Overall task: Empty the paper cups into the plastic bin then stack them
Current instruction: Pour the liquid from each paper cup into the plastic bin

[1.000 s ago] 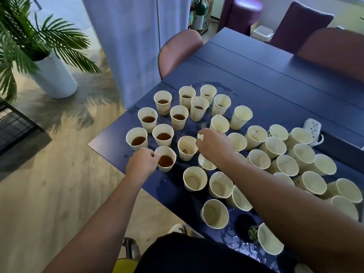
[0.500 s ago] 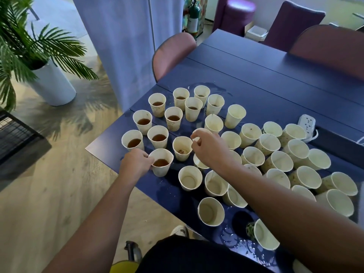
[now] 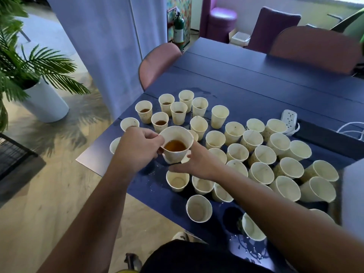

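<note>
Many cream paper cups stand on a dark blue table [image 3: 256, 91]. Several at the far left, such as one cup [image 3: 144, 113], hold brown liquid. Empty cups [image 3: 262, 172] crowd the middle and right, some tilted. My left hand [image 3: 137, 148] grips a cup of brown liquid [image 3: 176, 142] by its rim and side, lifted above the table. My right hand [image 3: 199, 164] sits right beside and under that cup, fingers curled beneath its base, with a pale sliver of paper cup showing at the thumb. What lies in that palm is hidden.
A white power strip [image 3: 289, 119] with a cord lies at the far right of the cups. Spilled drops [image 3: 246, 247] wet the near table edge. A pink chair [image 3: 157, 62] stands at the left side, a potted palm [image 3: 45, 103] on the floor. A pale grey shape [image 3: 352, 194] fills the right edge.
My left hand has lifted the full cup off the table toward the middle. My right hand has moved down from the cup rim it gripped to under the lifted cup.
</note>
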A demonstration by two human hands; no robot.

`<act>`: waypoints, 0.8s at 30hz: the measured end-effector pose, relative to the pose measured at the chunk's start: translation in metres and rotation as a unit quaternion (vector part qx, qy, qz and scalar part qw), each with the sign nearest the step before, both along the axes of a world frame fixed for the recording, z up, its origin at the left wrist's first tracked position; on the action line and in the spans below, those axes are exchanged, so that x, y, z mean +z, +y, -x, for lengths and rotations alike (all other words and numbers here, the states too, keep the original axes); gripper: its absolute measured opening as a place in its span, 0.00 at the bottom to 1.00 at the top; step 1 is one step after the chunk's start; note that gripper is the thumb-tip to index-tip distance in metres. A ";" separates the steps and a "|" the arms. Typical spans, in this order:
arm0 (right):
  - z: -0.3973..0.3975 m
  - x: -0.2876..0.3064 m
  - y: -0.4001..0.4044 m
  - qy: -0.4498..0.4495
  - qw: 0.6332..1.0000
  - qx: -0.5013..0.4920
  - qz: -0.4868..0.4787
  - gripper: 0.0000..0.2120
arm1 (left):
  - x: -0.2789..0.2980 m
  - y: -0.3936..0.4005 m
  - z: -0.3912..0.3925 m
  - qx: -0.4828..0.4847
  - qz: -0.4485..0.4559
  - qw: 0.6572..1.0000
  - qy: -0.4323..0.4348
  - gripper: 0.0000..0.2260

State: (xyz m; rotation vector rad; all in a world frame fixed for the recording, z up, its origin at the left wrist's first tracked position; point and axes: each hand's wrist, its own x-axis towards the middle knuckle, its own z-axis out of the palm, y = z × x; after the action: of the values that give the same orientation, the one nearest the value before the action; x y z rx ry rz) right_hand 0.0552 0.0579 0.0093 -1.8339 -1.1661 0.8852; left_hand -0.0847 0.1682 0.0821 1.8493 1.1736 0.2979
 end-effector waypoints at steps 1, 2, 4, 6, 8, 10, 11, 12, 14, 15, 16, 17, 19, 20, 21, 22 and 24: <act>-0.001 0.002 -0.005 0.006 1.000 -0.024 -0.020 0.37 | 0.005 -0.008 -0.006 -0.010 0.001 1.000 -0.011 0.08; -0.003 0.004 -0.011 0.010 0.998 -0.050 -0.042 0.37 | 0.010 -0.017 -0.013 -0.020 -0.001 1.000 -0.020 0.07; -0.010 0.011 -0.027 0.009 0.992 -0.102 -0.078 0.37 | 0.018 -0.035 -0.026 -0.041 -0.004 0.998 -0.040 0.06; -0.021 0.020 -0.050 -0.011 0.985 -0.142 -0.100 0.33 | 0.026 -0.057 -0.041 -0.075 -0.010 0.996 -0.051 0.08; -0.034 0.029 -0.077 -0.027 0.979 -0.172 -0.111 0.28 | 0.033 -0.080 -0.055 -0.110 -0.009 0.991 -0.074 0.13; -0.048 0.042 -0.109 -0.038 0.971 -0.206 -0.116 0.25 | 0.039 -0.102 -0.072 -0.139 0.008 0.984 -0.110 0.17; -0.055 0.050 -0.126 -0.045 0.967 -0.223 -0.115 0.25 | 0.041 -0.112 -0.081 -0.155 0.022 0.979 -0.127 0.17; -0.063 0.058 -0.145 -0.052 0.963 -0.242 -0.111 0.23 | 0.042 -0.122 -0.090 -0.175 0.037 0.973 -0.142 0.16; -0.079 0.073 -0.187 -0.066 0.952 -0.280 -0.108 0.20 | 0.043 -0.144 -0.109 -0.230 0.047 0.960 -0.153 0.15; -0.086 0.079 -0.208 -0.078 0.945 -0.301 -0.106 0.19 | 0.042 -0.155 -0.116 -0.262 0.039 0.952 -0.151 0.13; -0.094 0.084 -0.230 -0.095 0.935 -0.326 -0.101 0.19 | 0.040 -0.166 -0.123 -0.294 0.031 0.943 -0.149 0.11; -0.101 0.088 -0.251 -0.109 0.925 -0.353 -0.092 0.21 | 0.038 -0.178 -0.128 -0.327 0.028 0.933 -0.149 0.08; -0.113 0.093 -0.293 -0.133 0.902 -0.404 -0.077 0.21 | 0.033 -0.203 -0.139 -0.382 0.026 0.912 -0.145 0.05; -0.119 0.093 -0.311 -0.147 0.891 -0.423 -0.070 0.21 | 0.030 -0.214 -0.143 -0.404 0.024 0.903 -0.144 0.05; -0.123 0.095 -0.330 -0.164 0.879 -0.444 -0.060 0.20 | 0.028 -0.226 -0.148 -0.428 0.020 0.893 -0.141 0.05; -0.127 0.096 -0.348 -0.177 0.866 -0.465 -0.053 0.21 | 0.024 -0.238 -0.154 -0.449 0.015 0.883 -0.138 0.06; -0.134 0.097 -0.380 -0.190 0.844 -0.499 -0.055 0.20 | 0.017 -0.262 -0.167 -0.495 -0.003 0.859 -0.132 0.06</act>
State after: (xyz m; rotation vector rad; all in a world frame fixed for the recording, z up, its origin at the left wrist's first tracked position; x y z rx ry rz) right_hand 0.1890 -0.3221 0.1060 -2.1772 -0.2951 -0.1535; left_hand 0.0824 -0.0938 0.0986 2.0806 -0.0531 -0.0459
